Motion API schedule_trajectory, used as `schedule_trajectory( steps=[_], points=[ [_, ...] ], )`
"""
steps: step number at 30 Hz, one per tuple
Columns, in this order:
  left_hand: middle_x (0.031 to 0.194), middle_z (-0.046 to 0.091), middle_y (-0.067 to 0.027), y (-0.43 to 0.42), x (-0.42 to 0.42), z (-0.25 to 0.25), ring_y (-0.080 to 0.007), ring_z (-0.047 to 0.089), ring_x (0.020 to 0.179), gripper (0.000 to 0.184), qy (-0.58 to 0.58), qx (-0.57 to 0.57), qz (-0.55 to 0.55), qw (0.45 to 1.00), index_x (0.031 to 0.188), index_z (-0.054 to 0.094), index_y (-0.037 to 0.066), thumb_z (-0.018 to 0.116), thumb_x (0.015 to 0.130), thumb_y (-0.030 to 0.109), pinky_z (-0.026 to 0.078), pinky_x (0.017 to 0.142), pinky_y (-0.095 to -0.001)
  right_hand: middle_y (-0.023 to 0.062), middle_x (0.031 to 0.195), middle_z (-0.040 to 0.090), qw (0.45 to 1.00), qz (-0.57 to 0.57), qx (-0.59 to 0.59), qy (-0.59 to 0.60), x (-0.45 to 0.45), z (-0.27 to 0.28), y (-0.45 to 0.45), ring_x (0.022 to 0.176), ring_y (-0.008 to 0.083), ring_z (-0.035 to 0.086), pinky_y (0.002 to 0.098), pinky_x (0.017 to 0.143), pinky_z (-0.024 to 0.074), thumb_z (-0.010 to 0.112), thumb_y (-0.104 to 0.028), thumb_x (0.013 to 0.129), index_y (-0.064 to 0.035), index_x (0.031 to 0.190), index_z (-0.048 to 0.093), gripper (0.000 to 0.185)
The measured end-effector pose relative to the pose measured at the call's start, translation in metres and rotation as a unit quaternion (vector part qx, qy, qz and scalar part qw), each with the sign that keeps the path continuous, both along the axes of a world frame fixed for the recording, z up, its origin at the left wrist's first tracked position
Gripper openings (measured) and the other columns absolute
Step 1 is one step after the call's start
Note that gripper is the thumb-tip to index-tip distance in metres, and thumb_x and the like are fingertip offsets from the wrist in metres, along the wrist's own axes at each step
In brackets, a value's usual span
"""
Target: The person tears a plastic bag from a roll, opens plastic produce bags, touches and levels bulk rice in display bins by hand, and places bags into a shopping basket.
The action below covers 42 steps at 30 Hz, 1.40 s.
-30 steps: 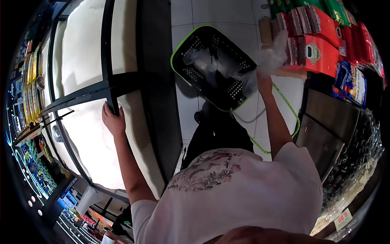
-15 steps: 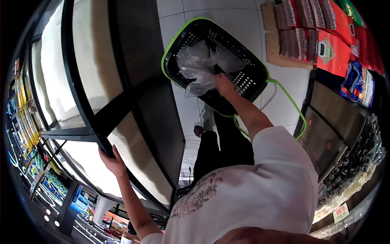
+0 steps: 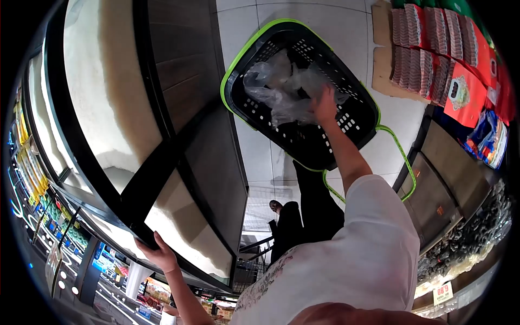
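Observation:
My right hand reaches down into a black shopping basket with a lime-green rim. Its fingers are bent against the clear plastic bags bunched inside, closed on the crinkled film at their right side. What the bags contain, if anything, I cannot make out. My left hand lies against the black edge of a display rack, thumb raised apart and fingers stretched along the frame. Nothing loose shows in that hand.
The rack's sections hold a white material. The basket's green handle hangs to the right. Red gift packages are stacked at the upper right, above a dark loose product with a price card. Pale floor tiles surround the basket.
My right hand has moved right and slightly up within the basket, and the bags have shifted. My left hand has slid lower along the rack edge. The view has turned slightly.

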State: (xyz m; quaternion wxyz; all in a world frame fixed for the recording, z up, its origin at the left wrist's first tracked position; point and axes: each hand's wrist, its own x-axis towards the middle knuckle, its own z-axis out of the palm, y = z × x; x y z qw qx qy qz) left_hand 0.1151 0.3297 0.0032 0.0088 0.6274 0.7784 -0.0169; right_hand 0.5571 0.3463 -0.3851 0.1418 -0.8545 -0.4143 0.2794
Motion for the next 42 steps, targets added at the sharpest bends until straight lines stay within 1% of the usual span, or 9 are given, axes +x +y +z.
schedule_trajectory(
  steps=[9,13,16,18,27,33,36,40,42],
  points=[
    [0.11,0.045,-0.0252,-0.004,-0.005,0.001,-0.0337,0.05,0.096,0.055,-0.003,0.008,0.015,1.0,0.121,0.028,-0.008,0.054,0.083,0.022,0.043,0.078,-0.036,0.0163,0.109,0.051,0.969,-0.013,-0.245,0.027,0.014,-0.093,-0.006,0.093,0.0334,0.053,0.0411,0.076,0.0445,0.048,-0.02,0.077,-0.0083,0.111,0.045,0.036],
    [0.106,0.046,-0.026,0.0,0.001,0.002,-0.0346,0.052,0.092,0.055,-0.008,0.008,-0.001,1.0,0.119,0.029,-0.008,0.054,0.083,0.024,0.046,0.071,-0.0373,0.0169,0.094,0.057,0.975,-0.011,-0.223,-0.004,0.022,-0.073,-0.016,0.091,0.0333,0.054,0.0413,0.077,0.0431,0.044,-0.019,0.079,-0.0063,0.103,0.051,0.029],
    [0.105,0.047,-0.0266,-0.001,-0.002,0.001,-0.0349,0.051,0.093,0.055,-0.051,-0.003,0.028,0.998,0.119,0.029,-0.009,0.054,0.083,0.023,0.043,0.078,-0.0376,0.0183,0.09,0.058,0.996,-0.024,-0.089,0.021,0.035,-0.039,-0.026,0.086,0.0346,0.055,0.0413,0.075,0.0426,0.042,-0.02,0.081,-0.0039,0.098,0.054,0.026],
    [0.104,0.048,-0.0244,0.005,0.008,0.003,-0.0334,0.051,0.091,0.053,-0.068,-0.003,0.024,0.997,0.119,0.03,-0.007,0.055,0.082,0.022,0.041,0.079,-0.0345,0.0196,0.089,0.057,0.99,-0.115,0.062,0.054,0.042,-0.009,-0.032,0.084,0.0363,0.054,0.042,0.073,0.042,0.041,-0.021,0.083,-0.0021,0.095,0.055,0.027],
    [0.102,0.049,-0.0253,0.007,0.007,-0.002,-0.0386,0.049,0.091,0.052,-0.026,0.048,-0.029,0.998,0.115,0.038,-0.007,0.059,0.077,0.022,0.039,0.08,-0.0392,0.0038,0.064,0.046,0.935,-0.195,0.159,0.249,0.052,0.198,-0.06,0.063,0.0103,0.042,0.0266,0.058,0.036,0.041,-0.026,0.087,0.0006,0.076,0.048,0.029],
    [0.095,0.05,-0.0211,0.009,0.009,0.003,-0.0366,0.048,0.086,0.052,-0.063,0.076,-0.059,0.993,0.113,0.039,-0.004,0.061,0.072,0.019,0.038,0.077,-0.0417,-0.0033,0.059,0.036,0.897,-0.111,0.314,0.289,0.011,0.364,-0.029,0.055,0.0058,0.034,0.0221,0.05,0.0284,0.041,-0.021,0.088,-0.0084,0.062,0.04,0.029],
    [0.095,0.05,-0.0186,0.01,0.006,0.0,-0.0346,0.047,0.088,0.052,-0.085,0.102,-0.074,0.988,0.113,0.038,-0.002,0.06,0.072,0.021,0.037,0.079,-0.0424,-0.0055,0.059,0.036,0.789,-0.109,0.368,0.48,-0.033,0.445,-0.021,0.055,0.0025,0.033,0.018,0.048,0.0256,0.041,-0.024,0.089,-0.0111,0.064,0.04,0.029],
    [0.105,0.048,-0.0197,0.01,0.007,0.006,-0.034,0.045,0.097,0.057,-0.109,0.133,-0.081,0.982,0.118,0.036,0.0,0.061,0.071,0.021,0.036,0.082,-0.0414,-0.0058,0.059,0.036,0.719,-0.051,0.424,0.549,-0.094,0.53,-0.035,0.054,0.0029,0.032,0.0188,0.048,0.0262,0.042,-0.025,0.089,-0.0115,0.066,0.041,0.027],
    [0.108,0.046,-0.0211,0.007,0.001,0.001,-0.0358,0.043,0.101,0.055,-0.156,0.202,-0.109,0.961,0.119,0.036,0.0,0.059,0.073,0.019,0.035,0.085,-0.0419,-0.0047,0.059,0.037,0.596,-0.071,0.447,0.663,-0.125,0.576,-0.042,0.053,0.0053,0.034,0.0197,0.049,0.0286,0.044,-0.027,0.088,-0.012,0.065,0.042,0.027]
  ],
)
